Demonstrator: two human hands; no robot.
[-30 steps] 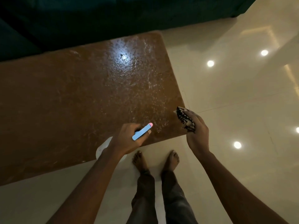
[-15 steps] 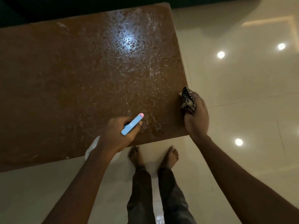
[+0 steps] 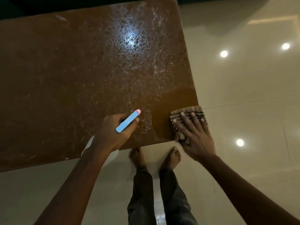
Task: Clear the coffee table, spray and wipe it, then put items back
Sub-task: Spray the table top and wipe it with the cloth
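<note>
The brown coffee table [image 3: 68, 82] fills the upper left, its glossy top speckled with spray droplets around a light glare. My left hand [image 3: 116, 132] hovers over the near edge, gripping a spray bottle; its blue head with a pink tip [image 3: 128, 120] points up-right and its white body [image 3: 90, 146] hangs below my wrist. My right hand [image 3: 193, 137] lies flat with fingers spread on a striped cloth [image 3: 186, 112], pressing it on the table's near right corner.
Glossy cream floor tiles [image 3: 243, 95] spread right and below the table, mirroring ceiling lights. My bare feet [image 3: 154, 156] stand just off the near edge. A dark green sofa [image 3: 19, 7] runs along the table's far side.
My right hand went from holding the bunched cloth beside the table to pressing it flat on the near right corner. The view moved closer over the table. My left hand still holds the bottle.
</note>
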